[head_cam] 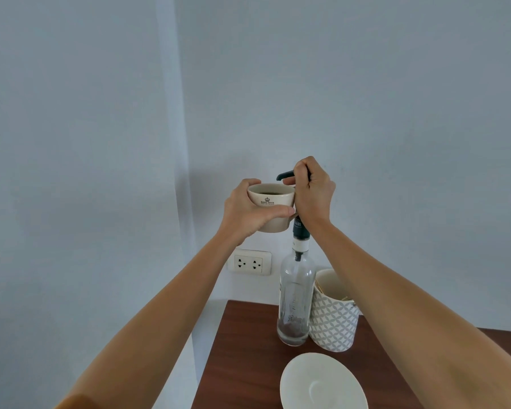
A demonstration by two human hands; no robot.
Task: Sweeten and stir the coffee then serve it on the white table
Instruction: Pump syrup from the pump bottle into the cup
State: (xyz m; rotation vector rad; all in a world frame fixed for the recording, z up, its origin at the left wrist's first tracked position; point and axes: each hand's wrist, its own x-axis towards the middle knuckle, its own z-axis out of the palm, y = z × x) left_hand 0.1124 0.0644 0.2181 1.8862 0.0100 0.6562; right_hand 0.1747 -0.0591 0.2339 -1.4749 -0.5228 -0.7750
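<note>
Head view shows the sweetening step in hand. The left hand [250,215] holds the cup [271,206] in the air, its fingers [273,214] wrapped round the side and base, closed firmly on it. The right hand [313,191] is closed over the top of the pump [286,174], which sits in the bottle [296,293]; the dark spout reaches left over the cup's far right rim. Whether syrup is running I cannot tell.

The cup is cream with a small dark crest and lettering, and dark coffee shows near its brim. The bottle is clear glass, nearly empty, with only a brown residue at the bottom, so a press may yield little.

Next, I judge, the pump needs a steady push with the cup kept level under the spout, then a stirrer. Thin sticks seem to stand in the patterned tub [334,317] just right of the bottle. A white saucer [322,382] waits nearer on the brown bench [242,358].
</note>
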